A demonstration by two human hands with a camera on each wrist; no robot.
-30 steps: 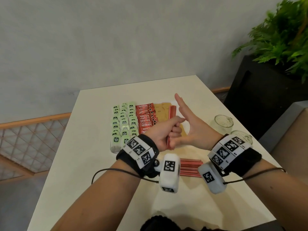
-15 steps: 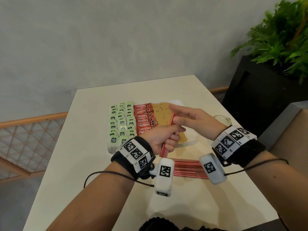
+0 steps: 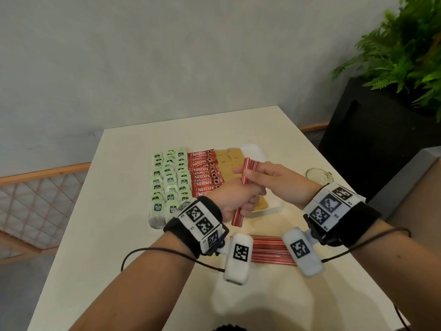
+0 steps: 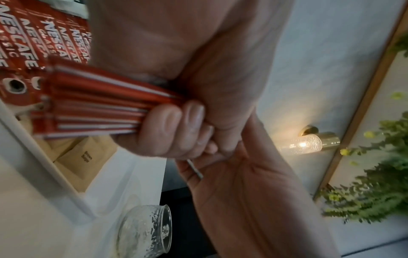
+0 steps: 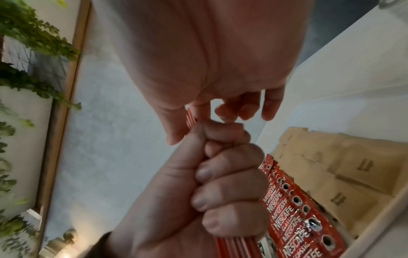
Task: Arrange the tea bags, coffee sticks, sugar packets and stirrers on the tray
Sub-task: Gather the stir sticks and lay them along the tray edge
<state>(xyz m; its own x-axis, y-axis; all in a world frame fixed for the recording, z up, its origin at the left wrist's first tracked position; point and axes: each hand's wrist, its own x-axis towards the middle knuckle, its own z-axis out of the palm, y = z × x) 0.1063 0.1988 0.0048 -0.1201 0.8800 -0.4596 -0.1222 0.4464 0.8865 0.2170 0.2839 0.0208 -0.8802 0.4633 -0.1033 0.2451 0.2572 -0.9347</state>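
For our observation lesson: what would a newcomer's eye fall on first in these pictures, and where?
The two hands meeting mid-table draw the eye: the left hand grips a bundle of red-and-white stirrers over the white tray, while the right hand pinches its upper end. On the tray lie neat columns of green tea bags, red Nescafé coffee sticks and brown sugar packets.

Counter (image 3: 119, 211): one; white tray (image 3: 274, 209): one; glass jar (image 3: 318, 175): one; potted plant (image 3: 405, 56): one. Green tea bags (image 3: 170, 180): three columns, total not countable; red coffee sticks (image 3: 204, 177): one overlapping column, at least seven; brown sugar packets (image 3: 229, 161): several, overlapped, number unclear. Stirrers: two bundles, one held bundle (image 3: 249, 167) and one loose bundle (image 3: 267, 252).
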